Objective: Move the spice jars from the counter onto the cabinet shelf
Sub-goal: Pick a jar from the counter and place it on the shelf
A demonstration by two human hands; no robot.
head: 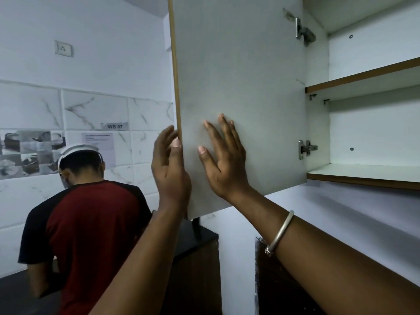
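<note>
The wall cabinet stands open, its white door swung out toward me. My left hand wraps the door's free wooden edge, thumb on the inner face. My right hand lies flat against the door's inner face, fingers spread, a metal bangle on the wrist. Inside the cabinet the lower shelf and the upper shelf show only bare white boards. No spice jars are in view.
A person in a red and black shirt stands at the lower left, bent over a dark counter. Marble tiles and a "WS 07" label cover the wall behind. Two metal hinges sit on the cabinet side.
</note>
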